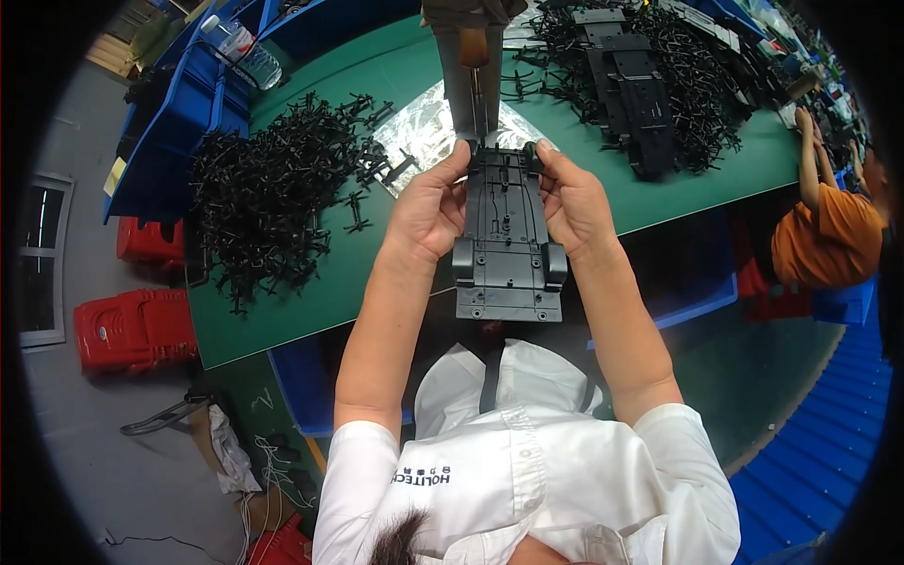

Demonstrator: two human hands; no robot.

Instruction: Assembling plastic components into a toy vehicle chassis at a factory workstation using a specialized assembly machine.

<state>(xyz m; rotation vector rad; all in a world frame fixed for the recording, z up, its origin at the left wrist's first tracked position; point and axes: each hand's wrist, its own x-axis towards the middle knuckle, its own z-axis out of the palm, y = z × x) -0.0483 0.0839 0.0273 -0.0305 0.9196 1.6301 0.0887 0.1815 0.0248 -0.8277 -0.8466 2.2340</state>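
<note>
Between my two hands is a black plastic toy car chassis (507, 273), its far end at the tool of a bench machine (474, 56). My left hand (431, 205) grips the chassis by its far left corner, thumb on top. At the far right corner my right hand (573, 200) holds it the same way. A thin metal shaft (478, 99) comes down just beyond the chassis; whether it touches the part I cannot tell. Beneath the machine lies a silvery sheet (407, 141), with a few small black plastic parts (384, 168) on its left edge.
A heap of small black parts (273, 188) covers the left of the green table (311, 325). Stacked black chassis (640, 104) lie among more small parts at the right. Blue bins (179, 132) and a water bottle (243, 52) stand back left. A co-worker in orange (829, 235) sits far right.
</note>
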